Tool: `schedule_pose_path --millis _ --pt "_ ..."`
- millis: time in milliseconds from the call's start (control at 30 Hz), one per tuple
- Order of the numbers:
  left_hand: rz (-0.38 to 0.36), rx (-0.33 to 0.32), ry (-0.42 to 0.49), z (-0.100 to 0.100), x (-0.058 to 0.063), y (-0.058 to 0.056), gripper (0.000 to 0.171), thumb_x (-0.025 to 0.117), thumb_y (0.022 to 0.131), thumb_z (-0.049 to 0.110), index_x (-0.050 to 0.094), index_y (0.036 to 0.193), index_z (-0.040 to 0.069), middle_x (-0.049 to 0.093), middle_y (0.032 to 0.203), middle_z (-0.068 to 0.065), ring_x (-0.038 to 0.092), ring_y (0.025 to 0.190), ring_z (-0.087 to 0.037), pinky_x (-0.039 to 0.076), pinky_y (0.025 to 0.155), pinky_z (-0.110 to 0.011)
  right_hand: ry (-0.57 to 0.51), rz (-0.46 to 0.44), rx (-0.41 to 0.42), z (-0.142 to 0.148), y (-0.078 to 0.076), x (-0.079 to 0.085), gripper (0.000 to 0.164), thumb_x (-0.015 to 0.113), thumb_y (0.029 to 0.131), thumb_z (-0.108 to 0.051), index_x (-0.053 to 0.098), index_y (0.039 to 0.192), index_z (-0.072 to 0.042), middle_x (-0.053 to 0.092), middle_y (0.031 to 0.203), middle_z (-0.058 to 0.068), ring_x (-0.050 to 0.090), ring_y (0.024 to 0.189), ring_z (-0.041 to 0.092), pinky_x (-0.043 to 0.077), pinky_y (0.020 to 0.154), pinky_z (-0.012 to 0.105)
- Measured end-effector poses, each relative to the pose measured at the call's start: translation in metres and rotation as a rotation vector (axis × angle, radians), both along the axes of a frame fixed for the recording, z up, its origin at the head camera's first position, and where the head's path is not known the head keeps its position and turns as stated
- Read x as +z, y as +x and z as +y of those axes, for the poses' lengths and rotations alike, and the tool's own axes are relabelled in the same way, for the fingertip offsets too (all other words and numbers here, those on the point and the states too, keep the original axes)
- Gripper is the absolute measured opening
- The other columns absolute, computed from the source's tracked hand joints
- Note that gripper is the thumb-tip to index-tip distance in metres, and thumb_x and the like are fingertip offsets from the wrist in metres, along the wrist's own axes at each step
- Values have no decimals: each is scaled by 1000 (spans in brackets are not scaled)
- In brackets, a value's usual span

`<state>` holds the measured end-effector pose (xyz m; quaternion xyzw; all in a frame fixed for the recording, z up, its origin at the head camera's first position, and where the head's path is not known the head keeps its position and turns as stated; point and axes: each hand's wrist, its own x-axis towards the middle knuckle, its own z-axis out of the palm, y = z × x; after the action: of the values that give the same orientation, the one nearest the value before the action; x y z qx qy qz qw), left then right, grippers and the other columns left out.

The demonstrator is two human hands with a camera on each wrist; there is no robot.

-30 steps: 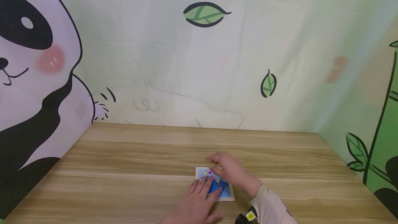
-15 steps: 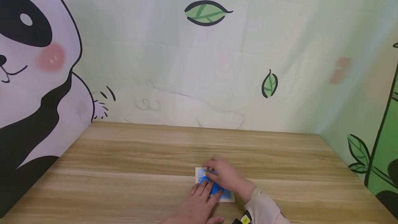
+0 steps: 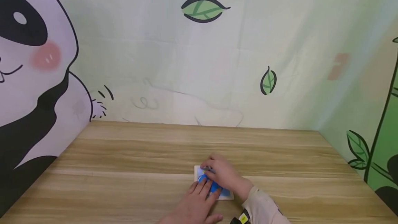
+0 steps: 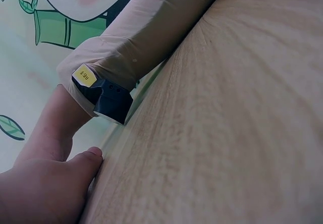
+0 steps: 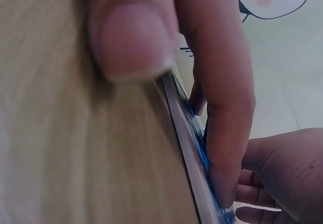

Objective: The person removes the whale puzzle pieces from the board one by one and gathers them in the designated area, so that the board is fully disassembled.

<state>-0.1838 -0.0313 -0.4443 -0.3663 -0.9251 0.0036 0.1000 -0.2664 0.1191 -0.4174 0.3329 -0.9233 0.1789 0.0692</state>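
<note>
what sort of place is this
Likely a children's play or activity corner, though not certain: a cartoon panda and leaves on the pale walls, a wood-grain table, and a blue picture board under the left hand.

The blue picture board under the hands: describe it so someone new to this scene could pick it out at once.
Find the wooden table beside the big panda drawing. Low in the head view, just right of centre, the left hand and right hand partly cover a flat picture board. Its pale border and bright blue picture set it apart from the brown table.
</note>
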Motion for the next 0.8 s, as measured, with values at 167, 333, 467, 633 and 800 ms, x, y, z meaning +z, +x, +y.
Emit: schedule_pose_path --millis 167,333,467,633,800 --pt "-13 3 2 0 0 0 70 28 96 65 44 144 17 39 151 -17 38 140 -31 40 106 -47 -15 -31 -11 0 -1 -1 14 65 88 -10 69 102 -10 59 96 2 56 92 19 48 84 37" --pt "10 0 -2 0 0 0 69 29 96 65 44 144 17 39 151 -16 39 140 -30 41 106 -46 -74 -117 -10 0 -1 1 15 65 87 -7 68 102 -8 60 96 3 55 90 18 48 81 35" --pt "9 -1 1 1 1 -1 70 28 96 65 44 144 17 38 152 -16 38 140 -30 40 106 -46 -102 -162 -19 1 -1 2 16 64 87 -5 67 102 -7 60 97 4 53 91 18 47 80 35" --pt "-5 4 6 1 1 -1 69 29 96 64 45 143 17 39 151 -16 38 140 -31 40 106 -47 -108 -166 -21 0 -2 1 17 63 85 -4 67 102 -7 59 97 4 52 92 18 46 82 35" --pt "-22 2 -5 1 1 0 70 27 96 65 44 144 17 38 152 -16 37 141 -31 40 106 -47 -110 -172 -26 1 -1 0 18 63 86 -4 65 103 -7 59 99 4 51 94 18 45 85 36"
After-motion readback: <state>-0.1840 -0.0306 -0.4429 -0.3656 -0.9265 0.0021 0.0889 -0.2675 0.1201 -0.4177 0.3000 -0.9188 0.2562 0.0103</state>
